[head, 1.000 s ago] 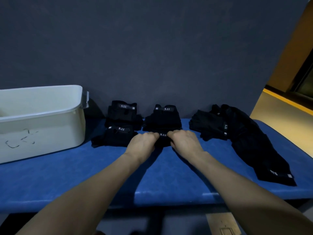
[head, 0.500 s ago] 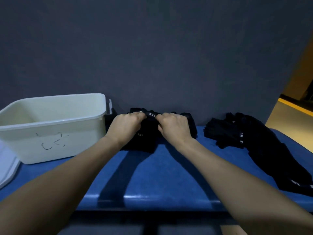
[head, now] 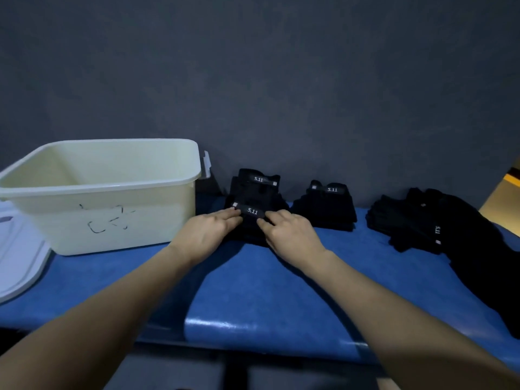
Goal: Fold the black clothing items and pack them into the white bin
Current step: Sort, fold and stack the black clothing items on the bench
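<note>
Now both hands, left hand (head: 209, 230) and right hand (head: 287, 230), press flat-fingered on the folded black bundle (head: 251, 218), label band lying three-to-nine, white bin (head: 112, 220) waiting at nine o'clock, nearer the left.

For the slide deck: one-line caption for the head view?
Both hands, left hand and right hand, rest on a folded black garment beside the white bin on a blue table.

A white lid (head: 19, 266) is running off the left edge, and an unfolded black garment (head: 484, 257) is running off the right. Shadow is swallowing the garment's folds.
</note>
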